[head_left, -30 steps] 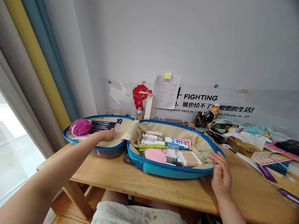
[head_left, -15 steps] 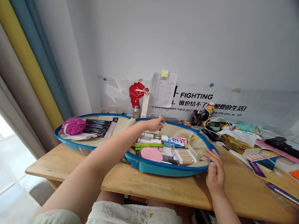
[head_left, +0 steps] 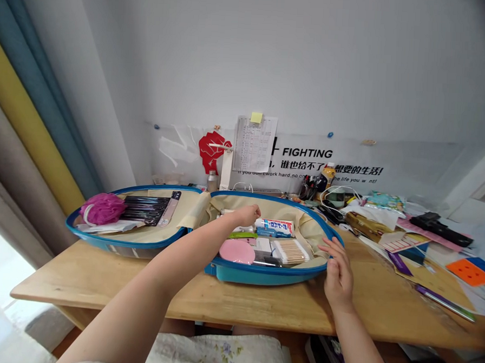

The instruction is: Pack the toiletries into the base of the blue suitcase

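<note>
Right hand (head_left: 337,276), fingers spread apart, rests against the blue rim of the open suitcase (head_left: 262,275) (apparently steadying it), while left hand (head_left: 245,216), fingers bunched, sits just beside the toothpaste box (head_left: 275,227), any grip unclear.

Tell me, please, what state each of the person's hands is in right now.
Left hand: fingers curled above the open suitcase; whether it holds anything cannot be told.
Right hand: open, at the suitcase's blue rim, holding nothing.

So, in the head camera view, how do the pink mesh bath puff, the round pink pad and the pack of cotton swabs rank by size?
1. The pink mesh bath puff looks largest.
2. The round pink pad and the pack of cotton swabs look about alike, so I won't rank them.
</note>
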`<action>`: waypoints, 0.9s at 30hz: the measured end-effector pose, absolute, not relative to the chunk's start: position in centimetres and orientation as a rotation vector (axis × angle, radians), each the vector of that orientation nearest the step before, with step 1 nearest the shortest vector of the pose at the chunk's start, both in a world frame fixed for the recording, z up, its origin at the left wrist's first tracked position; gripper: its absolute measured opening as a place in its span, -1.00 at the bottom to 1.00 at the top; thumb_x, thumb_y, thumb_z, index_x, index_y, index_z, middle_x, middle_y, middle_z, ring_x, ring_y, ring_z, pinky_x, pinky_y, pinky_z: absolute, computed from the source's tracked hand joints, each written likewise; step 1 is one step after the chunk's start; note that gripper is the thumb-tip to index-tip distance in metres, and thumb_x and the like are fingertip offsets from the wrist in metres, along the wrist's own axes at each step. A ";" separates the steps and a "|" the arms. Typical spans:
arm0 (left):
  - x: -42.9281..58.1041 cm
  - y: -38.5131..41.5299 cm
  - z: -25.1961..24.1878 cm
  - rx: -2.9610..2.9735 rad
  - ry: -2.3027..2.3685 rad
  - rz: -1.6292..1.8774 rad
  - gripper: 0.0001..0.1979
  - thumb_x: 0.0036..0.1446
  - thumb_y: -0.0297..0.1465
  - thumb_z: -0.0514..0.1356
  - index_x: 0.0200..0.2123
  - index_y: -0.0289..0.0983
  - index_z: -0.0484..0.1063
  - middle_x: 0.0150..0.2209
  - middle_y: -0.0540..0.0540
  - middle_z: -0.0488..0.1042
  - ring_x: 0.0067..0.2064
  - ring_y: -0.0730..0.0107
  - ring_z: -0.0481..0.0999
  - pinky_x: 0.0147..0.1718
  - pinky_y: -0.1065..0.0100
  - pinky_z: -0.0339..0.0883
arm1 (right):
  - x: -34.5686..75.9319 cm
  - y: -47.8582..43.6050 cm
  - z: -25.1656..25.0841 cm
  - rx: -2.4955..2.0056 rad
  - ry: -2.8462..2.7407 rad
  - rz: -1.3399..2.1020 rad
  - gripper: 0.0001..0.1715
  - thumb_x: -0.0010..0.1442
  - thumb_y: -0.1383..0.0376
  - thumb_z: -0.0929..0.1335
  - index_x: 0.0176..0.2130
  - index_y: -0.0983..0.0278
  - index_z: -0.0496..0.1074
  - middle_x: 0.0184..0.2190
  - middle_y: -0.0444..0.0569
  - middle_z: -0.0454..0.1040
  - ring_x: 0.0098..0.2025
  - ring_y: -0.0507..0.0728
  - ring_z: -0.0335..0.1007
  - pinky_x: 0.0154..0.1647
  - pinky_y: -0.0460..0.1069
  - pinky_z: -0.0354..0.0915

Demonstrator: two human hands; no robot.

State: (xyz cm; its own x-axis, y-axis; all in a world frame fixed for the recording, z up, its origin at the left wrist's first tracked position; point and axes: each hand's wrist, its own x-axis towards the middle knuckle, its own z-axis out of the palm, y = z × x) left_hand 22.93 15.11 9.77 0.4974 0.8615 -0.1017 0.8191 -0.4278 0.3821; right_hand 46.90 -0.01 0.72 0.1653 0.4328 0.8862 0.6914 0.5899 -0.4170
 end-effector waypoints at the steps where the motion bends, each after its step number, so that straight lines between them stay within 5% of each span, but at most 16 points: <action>1: 22.9 15.1 9.7 2.353 1.401 0.147 -0.73 0.28 -0.43 -0.03 -0.01 -0.26 0.32 -0.10 -0.13 0.52 -0.15 0.34 0.50 -0.28 0.41 0.32 | 46.9 0.0 0.7 -1.016 -1.463 -0.237 -0.60 0.32 0.13 0.14 -0.17 0.25 0.45 -0.02 0.14 0.46 0.23 0.28 0.22 0.20 0.35 0.14; 11: 22.4 15.2 9.2 2.417 1.385 0.116 -0.62 0.10 -0.57 0.12 0.02 -0.27 0.35 -0.07 -0.14 0.51 -0.13 0.35 0.52 -0.29 0.45 0.36 | 47.2 0.4 0.1 -0.991 -1.454 -0.245 -0.62 0.32 0.15 0.15 -0.15 0.24 0.46 -0.01 0.12 0.46 0.22 0.28 0.23 0.21 0.34 0.13; 19: 23.0 14.3 9.4 2.635 1.291 0.029 -0.70 0.05 -0.55 0.18 -0.12 -0.22 0.43 -0.06 -0.15 0.50 -0.03 0.19 0.47 -0.09 0.33 0.31 | 47.2 0.4 0.2 -0.987 -1.459 -0.251 -0.62 0.32 0.16 0.15 -0.15 0.24 0.45 -0.03 0.12 0.47 0.21 0.28 0.24 0.21 0.35 0.13; 27: 23.3 13.4 9.7 2.645 1.216 -0.061 -0.72 -0.03 -0.47 0.29 -0.18 -0.19 0.48 -0.18 -0.08 0.55 -0.12 0.22 0.51 -0.17 0.39 0.32 | 47.1 0.2 0.4 -0.996 -1.461 -0.254 -0.61 0.32 0.15 0.14 -0.16 0.24 0.45 -0.02 0.13 0.46 0.21 0.27 0.23 0.20 0.34 0.15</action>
State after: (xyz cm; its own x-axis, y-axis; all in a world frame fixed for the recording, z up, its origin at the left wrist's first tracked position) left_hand 23.34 13.40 9.69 0.6551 0.7437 -0.1329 0.7533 -0.6296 0.1898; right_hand 47.05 0.25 0.36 0.1638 0.4142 0.8953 0.6923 0.5983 -0.4034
